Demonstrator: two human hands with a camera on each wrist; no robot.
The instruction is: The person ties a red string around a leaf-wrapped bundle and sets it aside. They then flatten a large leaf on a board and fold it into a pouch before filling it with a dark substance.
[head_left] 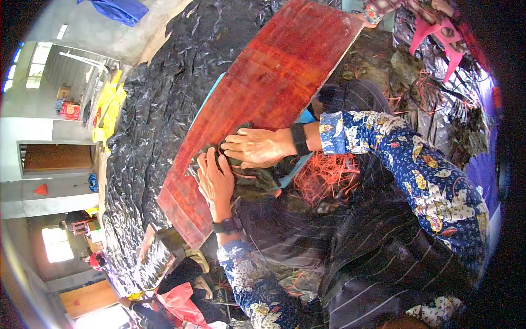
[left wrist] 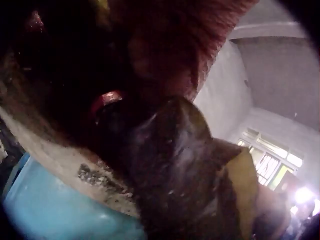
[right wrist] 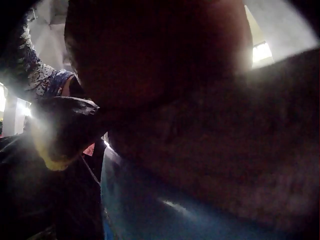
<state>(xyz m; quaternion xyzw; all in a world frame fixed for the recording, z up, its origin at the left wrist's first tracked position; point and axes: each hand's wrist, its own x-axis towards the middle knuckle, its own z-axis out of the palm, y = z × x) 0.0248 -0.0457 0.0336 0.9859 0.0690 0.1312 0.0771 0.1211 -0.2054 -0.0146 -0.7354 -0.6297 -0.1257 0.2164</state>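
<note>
In the head view, a long red wooden board (head_left: 285,60) slants across in front of the person. My left hand (head_left: 216,183) rests at its near edge, fingers pointing up the frame and slightly spread. Beside it, my right hand (head_left: 257,149) lies with its back up and fingers extended, fingertips close to the left hand's. Both press on a dark, moist-looking leaf (head_left: 257,178), largely hidden beneath them. In the left wrist view, the brown leaf (left wrist: 172,150) hangs past the board's edge with a yellowish part. The right wrist view is very dark but shows the leaf (right wrist: 65,125).
A light blue container (left wrist: 65,200) stands under the board. Tangled pink-red string (head_left: 326,175) lies near the lap. Crinkled black plastic sheeting (head_left: 164,109) covers the floor beyond. Another person's hand (head_left: 371,21) is at the board's far end, near a pink stool (head_left: 438,41).
</note>
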